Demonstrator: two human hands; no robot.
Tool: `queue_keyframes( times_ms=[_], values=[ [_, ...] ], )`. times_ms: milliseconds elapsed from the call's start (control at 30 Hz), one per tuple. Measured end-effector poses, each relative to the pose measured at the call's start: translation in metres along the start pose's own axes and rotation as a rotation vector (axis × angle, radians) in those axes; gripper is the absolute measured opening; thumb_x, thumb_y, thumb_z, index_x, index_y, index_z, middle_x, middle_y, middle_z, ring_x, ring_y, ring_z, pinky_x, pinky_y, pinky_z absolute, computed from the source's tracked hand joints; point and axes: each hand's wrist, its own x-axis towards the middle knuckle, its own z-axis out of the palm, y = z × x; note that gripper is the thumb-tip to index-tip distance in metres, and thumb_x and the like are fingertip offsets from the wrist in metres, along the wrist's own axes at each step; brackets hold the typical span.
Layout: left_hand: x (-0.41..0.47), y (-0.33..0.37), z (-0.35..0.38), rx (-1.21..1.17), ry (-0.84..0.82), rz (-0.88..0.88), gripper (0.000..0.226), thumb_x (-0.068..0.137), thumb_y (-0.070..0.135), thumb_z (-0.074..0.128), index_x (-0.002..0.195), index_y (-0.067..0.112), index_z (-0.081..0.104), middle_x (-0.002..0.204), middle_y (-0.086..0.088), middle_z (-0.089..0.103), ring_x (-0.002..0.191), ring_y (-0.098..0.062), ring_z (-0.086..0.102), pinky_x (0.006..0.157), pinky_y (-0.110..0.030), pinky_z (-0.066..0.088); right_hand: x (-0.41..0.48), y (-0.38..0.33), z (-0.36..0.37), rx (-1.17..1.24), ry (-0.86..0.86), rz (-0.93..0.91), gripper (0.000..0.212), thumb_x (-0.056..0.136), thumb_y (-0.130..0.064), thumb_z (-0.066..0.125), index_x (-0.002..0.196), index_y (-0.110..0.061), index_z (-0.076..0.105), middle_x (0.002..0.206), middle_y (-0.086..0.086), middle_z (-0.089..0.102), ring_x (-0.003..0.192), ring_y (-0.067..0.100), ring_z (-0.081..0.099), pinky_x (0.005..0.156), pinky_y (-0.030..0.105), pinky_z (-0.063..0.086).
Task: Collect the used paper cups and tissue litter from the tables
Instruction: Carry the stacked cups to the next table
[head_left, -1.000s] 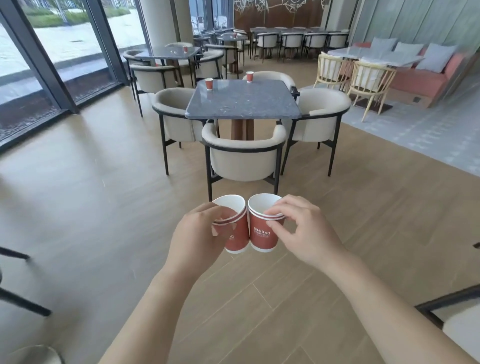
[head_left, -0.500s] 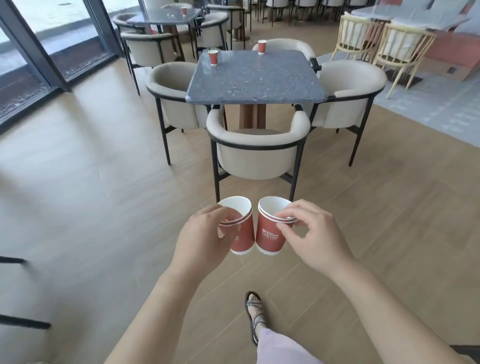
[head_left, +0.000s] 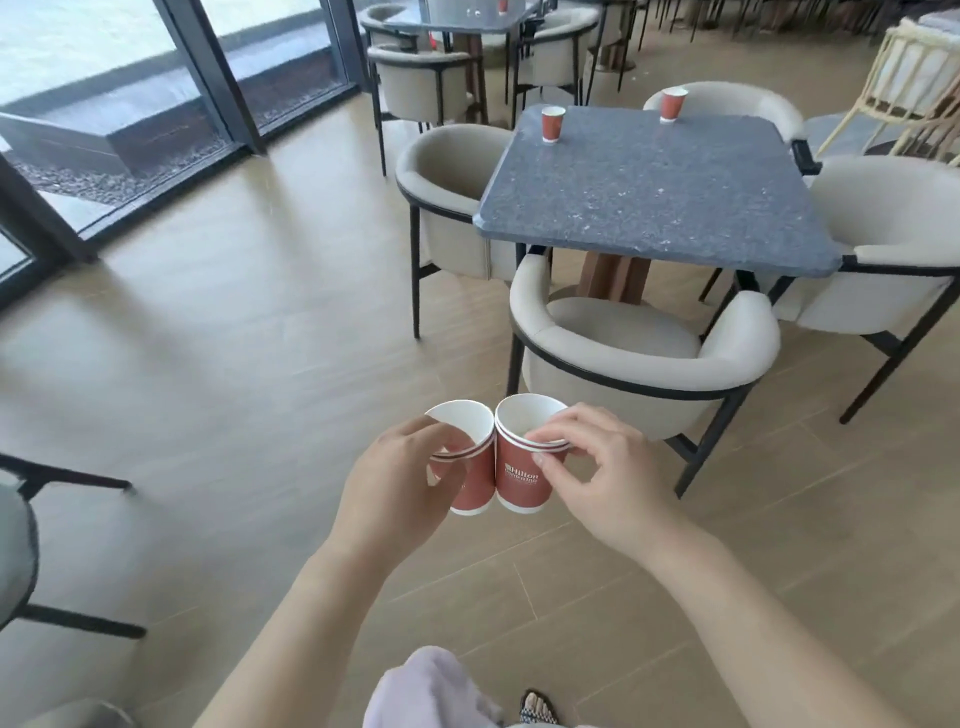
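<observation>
Low in the middle, over the floor (head_left: 234, 364), the left hand (head_left: 400, 483) grips the left cup (head_left: 478, 480), fingers curled round its side and rim. The right hand (head_left: 597, 483) pinches the rim of the right cup (head_left: 519, 478) between thumb and fingers, and both red cups are upright, open tops up, sides touching. Beyond a cream chair (head_left: 623, 364), the grey table (head_left: 649, 208) carries two more upright red cups near its far edge, the far-left cup (head_left: 550, 124) and the far-right cup (head_left: 671, 105), well apart.
</observation>
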Motion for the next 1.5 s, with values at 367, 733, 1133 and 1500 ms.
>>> queue_keyframes(
  times_ms=[367,733,1133,1500],
  values=[
    [0.154,-0.142,-0.052,-0.030,0.117,-0.108,0.020,0.080,0.007,0.060,0.089,0.024,0.066,0.077,0.026,0.051,0.078,-0.012,0.059,0.064,-0.030,0.047,0.213,-0.002,0.115,0.060,-0.131,-0.087,0.014,0.078,-0.012,0.069,0.090,-0.020,0.071,0.087,-0.009,0.063,0.084,0.006,0.057,0.077,0.027,0.048],
    [0.324,-0.258,-0.131,0.018,0.109,-0.055,0.021,0.081,0.007,0.059,0.091,0.024,0.066,0.083,0.017,0.055,0.080,-0.014,0.058,0.067,-0.032,0.048,0.406,-0.026,0.207,0.077,-0.055,-0.092,0.014,0.077,-0.014,0.069,0.087,-0.023,0.071,0.086,-0.011,0.063,0.081,0.007,0.058,0.075,0.027,0.048],
    [0.514,-0.357,-0.133,-0.027,0.051,-0.017,0.017,0.080,0.009,0.061,0.088,0.023,0.066,0.083,0.019,0.056,0.074,-0.008,0.060,0.066,-0.031,0.050,0.598,0.034,0.276,-0.012,-0.058,-0.102,0.017,0.074,-0.011,0.072,0.085,-0.023,0.070,0.086,-0.012,0.061,0.085,0.001,0.052,0.078,0.011,0.040],
    [0.709,-0.453,-0.148,-0.017,0.045,-0.066,0.019,0.077,0.006,0.065,0.086,0.022,0.068,0.081,0.022,0.057,0.073,-0.003,0.059,0.064,-0.029,0.051,0.814,0.085,0.328,-0.030,-0.166,-0.111,0.018,0.074,-0.011,0.073,0.086,-0.023,0.069,0.087,-0.013,0.061,0.086,0.002,0.052,0.079,0.013,0.040]
  ],
)
